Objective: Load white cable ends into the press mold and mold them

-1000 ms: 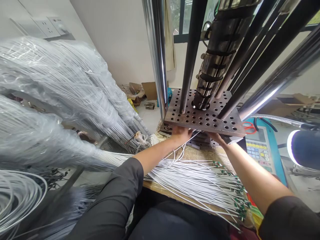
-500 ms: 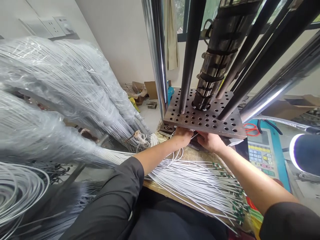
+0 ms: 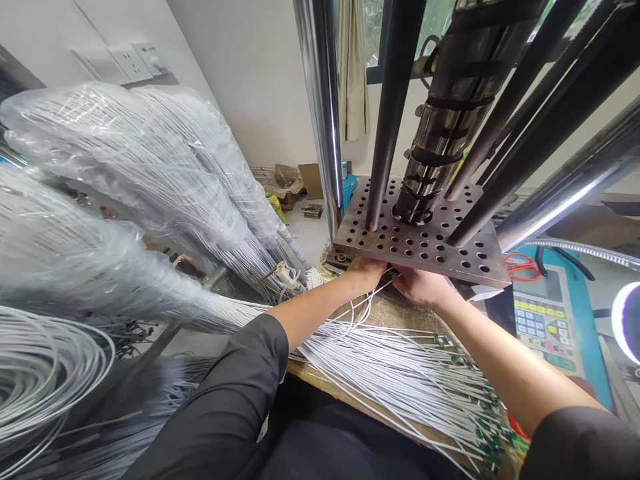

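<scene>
My left hand (image 3: 367, 275) and right hand (image 3: 423, 287) reach under the drilled plate (image 3: 425, 262); I cannot tell whether my half-hidden fingers pinch anything; white cables (image 3: 385, 373) fan across the bench (image 3: 400, 316) between my forearms (image 3: 320, 303)

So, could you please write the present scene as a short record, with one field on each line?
Left hand: under the front edge of the perforated metal plate, fingertips hidden; left hand, grip unclear
Right hand: right hand beside it, also partly under the plate, grip unclear
Between hands: a thin white cable
Worktable: brown worktable, with many white cables fanned out, green ends toward the right
Left side: plastic-wrapped bundles
Right side: control panel, lit lamp
</scene>
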Demonstrator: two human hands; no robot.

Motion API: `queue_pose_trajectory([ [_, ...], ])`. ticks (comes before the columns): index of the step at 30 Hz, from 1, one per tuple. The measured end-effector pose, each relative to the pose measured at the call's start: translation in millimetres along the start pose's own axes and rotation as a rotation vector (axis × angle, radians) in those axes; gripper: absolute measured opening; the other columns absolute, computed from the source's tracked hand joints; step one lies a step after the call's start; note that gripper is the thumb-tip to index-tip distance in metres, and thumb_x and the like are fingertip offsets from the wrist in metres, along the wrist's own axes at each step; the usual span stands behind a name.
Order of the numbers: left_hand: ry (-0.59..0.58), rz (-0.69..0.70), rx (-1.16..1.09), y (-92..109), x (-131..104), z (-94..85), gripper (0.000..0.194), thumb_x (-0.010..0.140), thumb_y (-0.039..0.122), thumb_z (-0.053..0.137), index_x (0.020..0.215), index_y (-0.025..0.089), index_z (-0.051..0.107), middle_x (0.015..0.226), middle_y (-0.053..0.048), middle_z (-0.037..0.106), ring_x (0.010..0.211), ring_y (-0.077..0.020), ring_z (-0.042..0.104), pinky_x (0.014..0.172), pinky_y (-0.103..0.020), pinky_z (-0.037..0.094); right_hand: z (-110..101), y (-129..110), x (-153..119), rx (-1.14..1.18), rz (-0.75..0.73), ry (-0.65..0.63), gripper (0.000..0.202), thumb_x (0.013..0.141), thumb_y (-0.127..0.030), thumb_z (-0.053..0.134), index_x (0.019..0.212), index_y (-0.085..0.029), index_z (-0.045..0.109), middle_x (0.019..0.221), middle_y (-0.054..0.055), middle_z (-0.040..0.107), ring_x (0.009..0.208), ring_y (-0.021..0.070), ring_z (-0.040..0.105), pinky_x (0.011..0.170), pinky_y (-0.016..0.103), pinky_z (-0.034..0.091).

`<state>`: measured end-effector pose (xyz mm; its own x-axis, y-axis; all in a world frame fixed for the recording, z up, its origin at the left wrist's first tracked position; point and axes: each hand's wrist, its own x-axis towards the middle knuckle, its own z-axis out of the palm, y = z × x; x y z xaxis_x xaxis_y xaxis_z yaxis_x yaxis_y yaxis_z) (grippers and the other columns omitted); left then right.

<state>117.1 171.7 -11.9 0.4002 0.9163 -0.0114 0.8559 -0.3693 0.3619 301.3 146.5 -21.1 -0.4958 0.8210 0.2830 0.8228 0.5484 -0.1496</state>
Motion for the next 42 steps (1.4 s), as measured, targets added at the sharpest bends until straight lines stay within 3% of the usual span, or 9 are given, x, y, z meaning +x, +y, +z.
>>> queue_pose_trajectory([
  [5, -0.001, 0.039, 0.025, 1, -11, -10.5, 0.035, 0.104, 0.027, 0.042, 0.124, 0.016, 0.068, 0.124, -0.013, 0.071, 0.114, -0.0286, 0.066, 0.097, -0.04, 0.054, 1, -5, -1, 0.003, 0.015, 0.038, 0.046, 0.089, -0.031, 0.047, 0.13, -0.023, 0.068, 0.13, 0.01, 0.068, 0.124, 0.0353, 0.054, 0.105, 0.049, 0.045],
  [8, -0.032, 0.184, 0.13, -5, -19, -11.3, 0.029, 0.099, 0.016, 0.047, 0.115, 0.012, 0.07, 0.115, -0.014, 0.073, 0.111, -0.0279, 0.068, 0.102, -0.042, 0.052, -2, -3, -2, 0.016, -0.006, 0.005, 0.047, 0.088, -0.031, 0.049, 0.129, -0.022, 0.068, 0.129, 0.01, 0.069, 0.124, 0.035, 0.055, 0.105, 0.048, 0.045],
  [12, 0.074, 0.359, 0.205, -19, -26, -6.4, 0.029, 0.098, 0.014, 0.046, 0.114, 0.011, 0.07, 0.111, -0.015, 0.074, 0.108, -0.0275, 0.069, 0.105, -0.047, 0.052, -6, 2, -3, 0.044, -0.026, 0.014, 0.047, 0.087, -0.034, 0.049, 0.129, -0.021, 0.068, 0.125, 0.011, 0.07, 0.121, 0.0353, 0.057, 0.103, 0.048, 0.046],
  [15, 0.154, 0.259, 0.129, -31, -23, -1.3, 0.029, 0.101, 0.019, 0.046, 0.109, 0.013, 0.074, 0.104, -0.012, 0.077, 0.098, -0.0226, 0.072, 0.103, -0.043, 0.055, -6, 7, -4, 0.089, 0.01, 0.049, 0.045, 0.089, -0.035, 0.044, 0.123, -0.021, 0.07, 0.118, 0.012, 0.072, 0.116, 0.0342, 0.059, 0.1, 0.048, 0.049],
  [18, 0.214, 0.16, 0.056, -40, -16, 2.6, 0.03, 0.1, 0.018, 0.047, 0.107, 0.016, 0.076, 0.106, -0.008, 0.078, 0.099, -0.0205, 0.073, 0.102, -0.037, 0.056, -4, 8, -2, 0.098, 0.039, 0.084, 0.047, 0.091, -0.033, 0.041, 0.125, -0.02, 0.069, 0.114, 0.012, 0.073, 0.116, 0.0338, 0.06, 0.1, 0.047, 0.049],
  [27, 0.039, 0.205, 0.146, -44, -8, 1.9, 0.027, 0.095, 0.008, 0.05, 0.106, 0.013, 0.074, 0.114, -0.011, 0.075, 0.107, -0.0224, 0.07, 0.102, -0.037, 0.054, 7, -8, 24, 0.008, -0.093, -0.039, 0.049, 0.09, -0.036, 0.046, 0.133, -0.025, 0.066, 0.131, 0.007, 0.068, 0.125, 0.0333, 0.055, 0.108, 0.049, 0.043],
  [35, 0.043, 0.301, 0.235, -37, -18, -4.1, 0.029, 0.091, 0.004, 0.047, 0.102, 0.01, 0.074, 0.115, -0.018, 0.073, 0.114, -0.0271, 0.066, 0.104, -0.041, 0.052, 14, -1, 18, 0.056, -0.071, -0.024, 0.051, 0.091, -0.041, 0.046, 0.136, -0.027, 0.065, 0.135, 0.007, 0.066, 0.127, 0.0349, 0.054, 0.109, 0.052, 0.043],
  [39, -0.082, 0.168, 0.202, -32, -16, -4.6, 0.022, 0.088, 0.004, 0.057, 0.096, 0.011, 0.076, 0.1, -0.015, 0.076, 0.097, -0.0271, 0.071, 0.097, -0.042, 0.056, 12, 1, 23, 0.078, -0.067, -0.038, 0.05, 0.09, -0.042, 0.047, 0.133, -0.028, 0.066, 0.133, 0.006, 0.068, 0.127, 0.0356, 0.054, 0.11, 0.052, 0.043],
  [42, -0.087, 0.119, 0.105, -37, -18, -11.6, 0.021, 0.092, 0.011, 0.057, 0.101, 0.013, 0.076, 0.096, -0.01, 0.076, 0.092, -0.0227, 0.072, 0.095, -0.037, 0.058, 9, 5, 20, 0.12, -0.004, -0.046, 0.05, 0.086, -0.044, 0.051, 0.131, -0.026, 0.067, 0.127, 0.008, 0.07, 0.123, 0.0366, 0.057, 0.108, 0.053, 0.045],
])
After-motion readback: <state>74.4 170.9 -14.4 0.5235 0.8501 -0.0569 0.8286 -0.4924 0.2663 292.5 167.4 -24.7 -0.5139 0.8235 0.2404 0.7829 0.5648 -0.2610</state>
